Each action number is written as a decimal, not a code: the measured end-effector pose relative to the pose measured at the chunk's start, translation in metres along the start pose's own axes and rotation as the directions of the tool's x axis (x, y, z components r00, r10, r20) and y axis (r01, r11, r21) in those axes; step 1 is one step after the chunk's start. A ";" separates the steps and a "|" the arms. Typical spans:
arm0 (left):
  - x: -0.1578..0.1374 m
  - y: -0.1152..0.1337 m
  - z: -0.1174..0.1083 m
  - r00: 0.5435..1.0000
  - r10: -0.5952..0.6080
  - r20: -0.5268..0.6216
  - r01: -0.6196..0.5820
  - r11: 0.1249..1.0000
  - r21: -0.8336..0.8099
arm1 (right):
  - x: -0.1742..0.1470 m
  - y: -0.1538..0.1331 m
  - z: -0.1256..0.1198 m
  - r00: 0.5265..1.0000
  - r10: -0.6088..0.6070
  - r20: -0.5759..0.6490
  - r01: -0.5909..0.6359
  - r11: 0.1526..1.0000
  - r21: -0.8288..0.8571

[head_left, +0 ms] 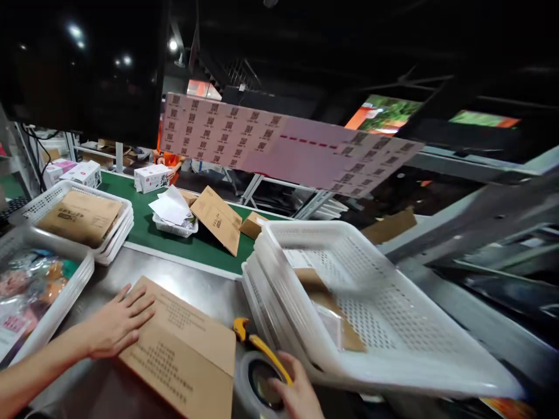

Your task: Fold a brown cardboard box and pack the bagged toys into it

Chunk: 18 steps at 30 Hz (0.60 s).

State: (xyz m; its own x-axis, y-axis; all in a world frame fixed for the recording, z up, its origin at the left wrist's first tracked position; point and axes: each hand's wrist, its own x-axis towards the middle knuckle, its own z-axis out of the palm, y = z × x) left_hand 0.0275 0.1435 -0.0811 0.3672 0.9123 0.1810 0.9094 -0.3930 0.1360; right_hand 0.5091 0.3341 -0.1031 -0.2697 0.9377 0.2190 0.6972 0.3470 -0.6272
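My left hand lies flat, fingers spread, on the left end of a flattened brown cardboard box printed with text, on the steel worktop. My right hand sits at the bottom edge on a roll of clear tape in a dispenser with a yellow handle. Whether the fingers close around the tape I cannot tell. Just right of that hand, a white perforated plastic basket tilts on top of a stack of baskets, with a small brown packet inside.
A green conveyor belt runs behind the worktop, carrying a flat carton, a small tray of papers and white boxes. Stacked white baskets with a brown envelope and a basket of packaged goods stand at the left. A pink sheet of code labels hangs overhead.
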 end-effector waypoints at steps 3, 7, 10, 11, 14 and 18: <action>0.002 -0.003 0.004 1.000 0.027 -0.014 -0.027 0.999 -0.032 | 0.003 -0.050 -0.033 0.999 0.011 -0.034 -0.006 0.988 0.151; 0.004 -0.002 0.006 1.000 0.009 -0.004 -0.009 1.000 -0.027 | -0.003 -0.132 -0.027 0.915 -0.383 0.122 0.360 0.916 0.176; 0.005 -0.003 0.006 1.000 -0.010 -0.021 0.009 0.999 -0.045 | -0.008 -0.167 0.008 0.753 -0.610 0.247 0.603 0.790 0.115; 0.006 -0.003 0.006 0.999 -0.017 -0.039 0.015 0.998 -0.065 | -0.009 -0.170 0.019 0.729 -0.632 0.261 0.634 0.768 0.090; 0.005 0.004 0.009 0.991 -0.063 -0.119 0.040 0.980 -0.193 | -0.007 -0.161 0.039 0.757 -0.599 0.260 0.605 0.793 0.066; 0.015 0.047 0.017 0.765 -0.602 -0.228 0.258 0.612 -0.748 | -0.005 -0.140 0.036 0.779 -0.555 0.291 0.558 0.826 0.080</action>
State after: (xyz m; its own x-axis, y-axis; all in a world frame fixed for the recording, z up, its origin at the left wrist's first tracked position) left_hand 0.0792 0.1405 -0.0886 -0.3113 0.9084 0.2791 0.5049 -0.0907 0.8584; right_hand 0.3887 0.2805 -0.0435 -0.7904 0.5337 0.3007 0.3725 0.8085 -0.4556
